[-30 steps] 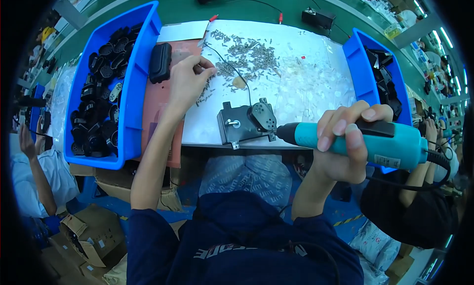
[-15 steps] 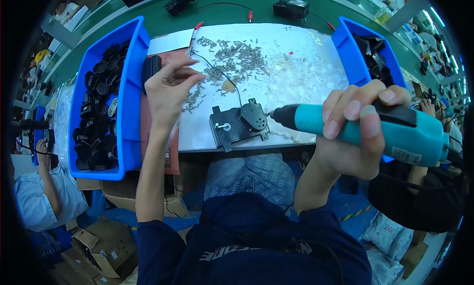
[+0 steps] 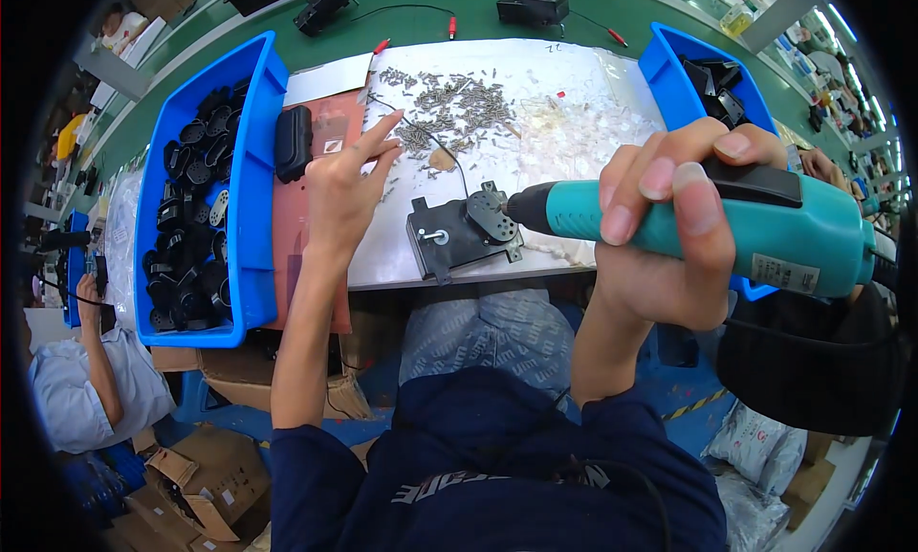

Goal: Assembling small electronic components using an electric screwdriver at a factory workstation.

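The black box [image 3: 457,250] lies by the tabletop's [image 3: 387,260] near edge, its round cover [image 3: 491,216] on it; how far that is fastened cannot be told. The right hand [image 3: 665,270] grips the driver [image 3: 770,234], tip beside the cover. The left hand [image 3: 339,196], 2 fingertips apart, may hold something. Many screws [image 3: 464,102] lie loose, and 2 bins [image 3: 253,217] hold unused parts [image 3: 196,172].

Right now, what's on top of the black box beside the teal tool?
On the black box, I see a short silver rod and an oval black piece with little holes. Whatever lies under that oval piece is covered, so I can't tell.
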Demonstrator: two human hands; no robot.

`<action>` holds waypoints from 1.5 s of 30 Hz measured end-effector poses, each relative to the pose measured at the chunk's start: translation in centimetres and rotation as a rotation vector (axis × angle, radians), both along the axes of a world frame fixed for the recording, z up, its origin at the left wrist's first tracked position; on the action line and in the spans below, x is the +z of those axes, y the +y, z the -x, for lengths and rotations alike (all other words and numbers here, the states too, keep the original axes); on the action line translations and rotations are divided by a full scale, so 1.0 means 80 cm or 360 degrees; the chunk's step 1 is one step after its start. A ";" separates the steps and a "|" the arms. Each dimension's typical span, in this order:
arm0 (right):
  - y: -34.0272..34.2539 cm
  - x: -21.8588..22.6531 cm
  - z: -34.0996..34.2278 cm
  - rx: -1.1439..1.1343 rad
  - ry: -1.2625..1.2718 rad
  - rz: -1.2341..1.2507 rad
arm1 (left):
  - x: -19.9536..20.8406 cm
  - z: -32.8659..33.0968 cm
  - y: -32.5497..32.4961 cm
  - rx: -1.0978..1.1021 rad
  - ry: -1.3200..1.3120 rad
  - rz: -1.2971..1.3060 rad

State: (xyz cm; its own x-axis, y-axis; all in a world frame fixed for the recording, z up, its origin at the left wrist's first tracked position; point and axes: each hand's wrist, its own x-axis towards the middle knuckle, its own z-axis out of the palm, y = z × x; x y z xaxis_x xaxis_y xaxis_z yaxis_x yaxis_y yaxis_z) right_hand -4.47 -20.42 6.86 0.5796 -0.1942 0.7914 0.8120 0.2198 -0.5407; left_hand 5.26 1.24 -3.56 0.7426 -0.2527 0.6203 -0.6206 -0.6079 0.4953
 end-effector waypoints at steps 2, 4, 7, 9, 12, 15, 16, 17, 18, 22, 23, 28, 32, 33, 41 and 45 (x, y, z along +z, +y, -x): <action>0.002 0.001 0.001 0.0022 -0.0014 0.0006 | 0.008 0.016 -0.005 -0.0091 0.0075 0.0186; -0.001 0.001 0.000 0.0034 -0.0027 0.0008 | 0.020 0.033 -0.014 -0.0190 0.0154 0.0366; -0.009 0.001 0.002 0.0215 -0.0138 0.0062 | 0.039 0.060 -0.027 -0.0406 0.0379 0.0639; -0.006 0.006 0.003 0.0313 -0.0157 -0.0002 | 0.047 0.072 -0.027 -0.0428 0.0387 0.0585; -0.005 0.009 0.007 0.0365 -0.0140 -0.0034 | 0.044 0.074 -0.026 -0.0533 0.0309 0.0532; -0.006 0.009 0.009 0.0303 -0.0072 0.0018 | 0.043 0.077 -0.027 -0.0577 0.0367 0.0632; -0.005 0.008 0.008 0.0338 -0.0088 -0.0023 | 0.044 0.077 -0.028 -0.0589 0.0383 0.0645; -0.004 0.007 0.006 0.0379 -0.0101 -0.0066 | 0.044 0.079 -0.027 -0.0594 0.0401 0.0658; -0.004 0.007 0.006 0.0383 -0.0099 -0.0069 | 0.044 0.080 -0.026 -0.0589 0.0403 0.0657; 0.002 0.004 0.011 0.0221 -0.0101 0.0007 | 0.043 0.081 -0.025 -0.0599 0.0331 0.0562; 0.003 0.004 0.013 0.0043 -0.0092 0.0058 | 0.044 0.082 -0.026 -0.0597 0.0346 0.0549; -0.011 0.002 0.006 0.0377 -0.0147 0.0009 | 0.049 0.084 -0.030 -0.0595 0.0317 0.0470; -0.016 0.001 0.007 0.0330 -0.0143 0.0042 | 0.059 0.084 -0.036 -0.0633 0.0156 0.0294; -0.017 -0.002 0.005 0.0325 -0.0143 0.0034 | 0.060 0.084 -0.037 -0.0637 0.0159 0.0285; -0.034 -0.005 -0.002 0.0322 0.0075 -0.0099 | 0.078 0.091 -0.064 -0.0656 0.0322 0.0261; -0.039 -0.018 -0.028 0.0182 0.0063 -0.0300 | 0.087 0.098 -0.057 -0.0296 0.0120 -0.0499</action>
